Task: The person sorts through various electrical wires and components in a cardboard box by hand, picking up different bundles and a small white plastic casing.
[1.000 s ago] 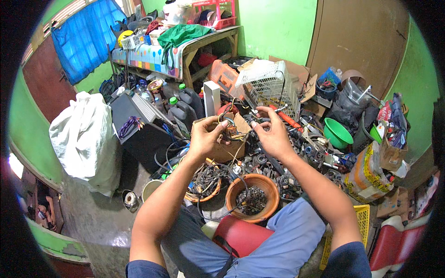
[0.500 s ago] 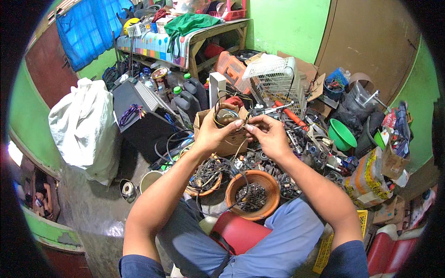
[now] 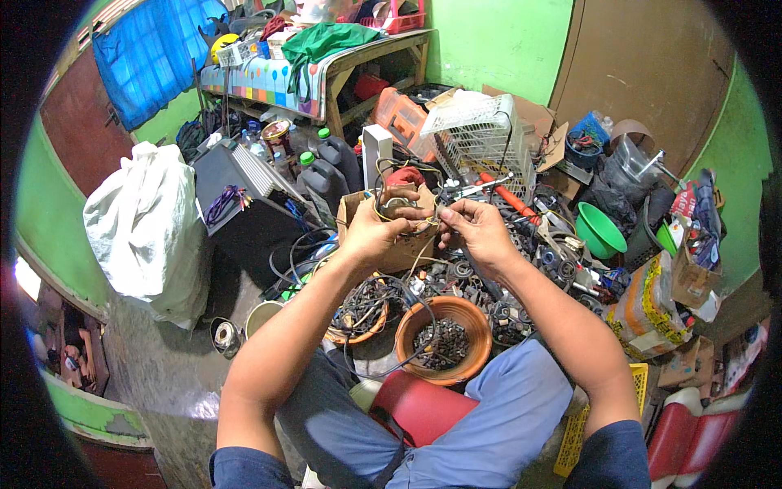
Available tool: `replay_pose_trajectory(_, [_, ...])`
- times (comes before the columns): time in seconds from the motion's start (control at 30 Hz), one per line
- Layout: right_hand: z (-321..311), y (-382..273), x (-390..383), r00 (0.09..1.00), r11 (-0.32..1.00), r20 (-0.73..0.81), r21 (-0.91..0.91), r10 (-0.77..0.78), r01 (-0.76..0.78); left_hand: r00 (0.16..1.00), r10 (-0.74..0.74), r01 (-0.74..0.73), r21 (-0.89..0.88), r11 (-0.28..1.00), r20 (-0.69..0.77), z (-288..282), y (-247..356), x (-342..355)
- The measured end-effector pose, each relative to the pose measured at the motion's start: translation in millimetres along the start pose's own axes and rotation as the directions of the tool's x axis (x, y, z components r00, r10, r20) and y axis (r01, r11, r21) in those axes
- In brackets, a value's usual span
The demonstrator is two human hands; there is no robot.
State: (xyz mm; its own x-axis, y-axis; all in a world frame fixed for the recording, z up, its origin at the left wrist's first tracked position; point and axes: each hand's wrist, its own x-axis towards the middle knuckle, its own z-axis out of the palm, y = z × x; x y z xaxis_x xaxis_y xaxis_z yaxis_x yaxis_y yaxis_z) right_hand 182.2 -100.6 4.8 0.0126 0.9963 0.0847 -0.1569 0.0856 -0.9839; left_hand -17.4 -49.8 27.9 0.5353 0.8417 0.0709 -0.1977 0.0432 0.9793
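Observation:
My left hand (image 3: 381,233) is closed on a thin wire (image 3: 376,209) that loops up around its fingers in yellow and dark strands. Close to its right, my right hand (image 3: 481,236) pinches between thumb and forefinger a part of the same wire; the small end there is too small to make out. Both hands are raised in front of a cardboard box (image 3: 411,254). Below them stands an orange clay bowl (image 3: 484,346) holding small dark pieces like screws. A dark cable (image 3: 427,314) hangs in a loop over its left side.
Another bowl with tangled cables (image 3: 366,314) stands to the left. Loose metal and plastic parts lie behind. A green bowl (image 3: 601,231), a white basket (image 3: 481,130) and a taped parcel (image 3: 648,314) are at right; black jugs (image 3: 330,175) and a white sack (image 3: 147,236) at left.
My hands have moved slightly apart, and the left fingers have shifted around the wire. The right hand still pinches. The view has shifted a little.

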Motion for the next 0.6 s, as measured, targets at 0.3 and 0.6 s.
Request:
replay_pose_trajectory(0.3, [-6, 13, 3, 1.0, 0.998, 0.012, 0.062, 0.022, -0.023, 0.996, -0.013, 0.009, 0.047, 0.999, 0.093, 2, -4, -2])
replay_pose_trajectory(0.6, [-5, 10, -3, 0.994, 1.0, -0.106, -0.019, -0.018, 0.017, 0.98, -0.086, 0.075, 0.07, 0.995, 0.178, 3, -9, -5])
